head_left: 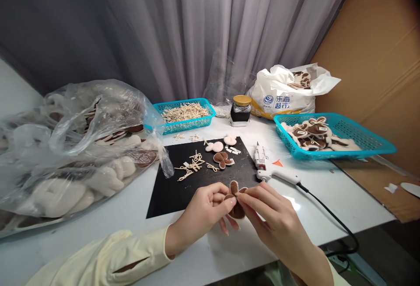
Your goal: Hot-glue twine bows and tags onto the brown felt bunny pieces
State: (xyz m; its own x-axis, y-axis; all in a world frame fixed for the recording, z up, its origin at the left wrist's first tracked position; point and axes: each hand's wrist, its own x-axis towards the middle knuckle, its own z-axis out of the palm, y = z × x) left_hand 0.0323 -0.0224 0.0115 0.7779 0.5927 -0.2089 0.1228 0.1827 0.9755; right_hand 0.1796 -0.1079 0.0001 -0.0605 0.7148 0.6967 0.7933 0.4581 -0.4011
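Between my two hands is a brown fuzzy fabric piece (236, 213) with a cream edge and rounded, ear-like lobes. My left hand (201, 207) pinches its left side, thumb on top. From the right, my right hand (277, 216) presses thumb and fingertips together at the middle of the piece; anything small in that pinch is hidden. Just beyond, on a black mat (170, 196), lie a similar brown piece (222, 160), cream-side-up pieces (215, 146), several small cord bows (197, 160) and little white labels (233, 150).
A white glue gun (275, 172) with a black cable lies right of the mat. Blue baskets hold cord bows (187, 124) and finished-looking pieces (374, 143). A clear plastic bag (75, 154) of pieces fills the left. Behind stand a lidded jar (240, 113) and a white bag (282, 89).
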